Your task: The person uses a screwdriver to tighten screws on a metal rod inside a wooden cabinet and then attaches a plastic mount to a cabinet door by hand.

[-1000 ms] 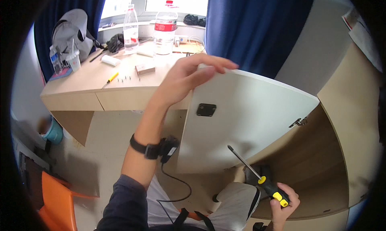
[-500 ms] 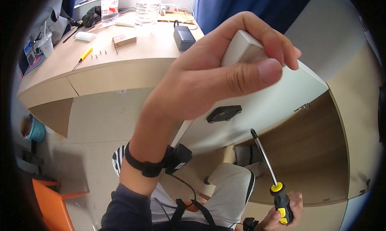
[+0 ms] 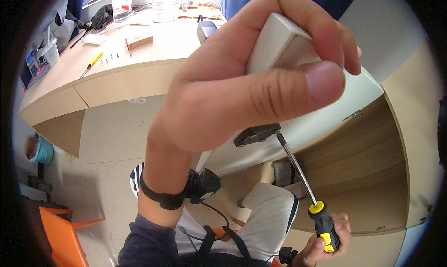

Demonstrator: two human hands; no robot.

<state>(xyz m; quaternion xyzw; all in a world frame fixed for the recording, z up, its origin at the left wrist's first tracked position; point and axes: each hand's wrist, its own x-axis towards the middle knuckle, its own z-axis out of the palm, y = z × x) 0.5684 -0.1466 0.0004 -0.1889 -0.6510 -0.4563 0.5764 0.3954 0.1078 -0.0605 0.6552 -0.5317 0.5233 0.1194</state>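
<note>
The left hand (image 3: 242, 85) holds the upper corner of a white door (image 3: 298, 48), its grip pinching the panel edge between thumb and curled fingers, and this door serves as the landmark. The right hand (image 3: 326, 243), low beneath the door, has its grip wrapped tight about the black-and-yellow handle of a screwdriver (image 3: 302, 183), whose shaft rises to meet a dark hinge plate (image 3: 257, 134) fixed on the door's inner face. The tip appears seated at the plate's right end, though the screw head itself cannot be made out. Judgement: to do this step well, the door should be held dead still, the shaft kept in line with the screw and not canted, and pressure applied along the shaft before turning, since a slip would score the white face. The present angle looks somewhat oblique and merits correction. To the right of the door stands the open wooden cabinet (image 3: 372, 174). Beyond the door, to its upper left, the surface (image 3: 116, 76) carries one yellow-handled tool (image 3: 93, 62), one small wooden block (image 3: 138, 40), a row of about four loose screws (image 3: 111, 58), two clear bottles (image 3: 122, 4) and one dark adapter (image 3: 206, 30). Count in hand: one door, one screwdriver, one hinge plate visible. One black wrist strap (image 3: 160, 197) with a small device sits below the left hand. An orange chair (image 3: 60, 234) stands far lower left of the door.
</note>
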